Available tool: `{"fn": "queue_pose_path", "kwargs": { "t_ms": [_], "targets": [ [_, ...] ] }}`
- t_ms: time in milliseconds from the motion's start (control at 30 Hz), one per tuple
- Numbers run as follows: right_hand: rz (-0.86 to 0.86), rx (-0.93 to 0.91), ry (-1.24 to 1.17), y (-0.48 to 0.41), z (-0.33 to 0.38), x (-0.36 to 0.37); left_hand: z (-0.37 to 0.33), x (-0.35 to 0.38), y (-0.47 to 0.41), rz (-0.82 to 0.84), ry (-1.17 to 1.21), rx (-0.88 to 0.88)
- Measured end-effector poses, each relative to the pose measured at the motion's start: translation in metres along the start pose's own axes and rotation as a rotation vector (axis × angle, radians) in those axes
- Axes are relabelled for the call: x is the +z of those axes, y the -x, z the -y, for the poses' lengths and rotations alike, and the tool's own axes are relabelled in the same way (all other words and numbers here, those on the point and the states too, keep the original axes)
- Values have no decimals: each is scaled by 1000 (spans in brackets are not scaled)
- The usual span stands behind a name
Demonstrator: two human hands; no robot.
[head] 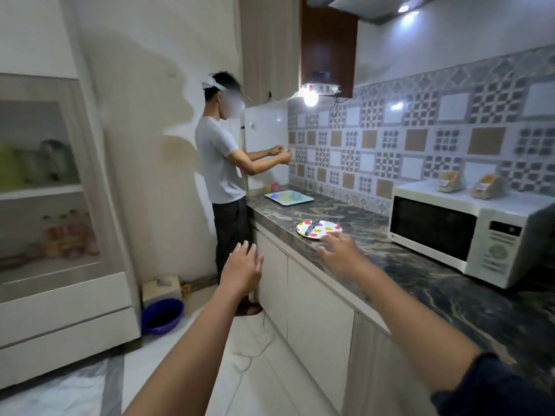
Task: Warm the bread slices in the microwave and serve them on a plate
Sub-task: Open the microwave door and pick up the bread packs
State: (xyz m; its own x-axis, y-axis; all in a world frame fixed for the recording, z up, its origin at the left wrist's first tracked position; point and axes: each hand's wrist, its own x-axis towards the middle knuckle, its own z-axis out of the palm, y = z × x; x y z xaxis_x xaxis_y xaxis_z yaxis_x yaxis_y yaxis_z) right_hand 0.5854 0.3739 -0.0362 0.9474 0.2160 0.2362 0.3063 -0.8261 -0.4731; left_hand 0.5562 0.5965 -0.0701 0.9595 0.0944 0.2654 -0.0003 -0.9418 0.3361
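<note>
Left grip [241, 265] open and empty, fingers straight and spread, in the air off the front edge of the dark marbled stone table [420, 283]. Right grip [342, 253] likewise open and empty, fingers splayed, fingertips just beside the near rim of the round white plate with red and yellow dots [302, 228]. On that plate, near the table's front edge, a dark utensil [310, 227], too blurred to name. Further right, apart from the plate, the white microwave oven [435, 229], door closed; on top, two tan packets [449, 181], contents unclear. At the far end, another person in a white T-shirt [220, 163] beside a white tray [300, 201].
</note>
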Motion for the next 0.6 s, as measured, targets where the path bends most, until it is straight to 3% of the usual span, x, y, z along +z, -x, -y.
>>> {"fn": "queue_pose_path", "kwargs": {
  "t_ms": [400, 600],
  "targets": [
    [-17, 129, 83, -204, -115, -5, -56, 92, -244, 69, 79, 97],
    [-95, 307, 60, -270, -208, -35, -136, 166, -364, 136, 160, 326]
  ]
}}
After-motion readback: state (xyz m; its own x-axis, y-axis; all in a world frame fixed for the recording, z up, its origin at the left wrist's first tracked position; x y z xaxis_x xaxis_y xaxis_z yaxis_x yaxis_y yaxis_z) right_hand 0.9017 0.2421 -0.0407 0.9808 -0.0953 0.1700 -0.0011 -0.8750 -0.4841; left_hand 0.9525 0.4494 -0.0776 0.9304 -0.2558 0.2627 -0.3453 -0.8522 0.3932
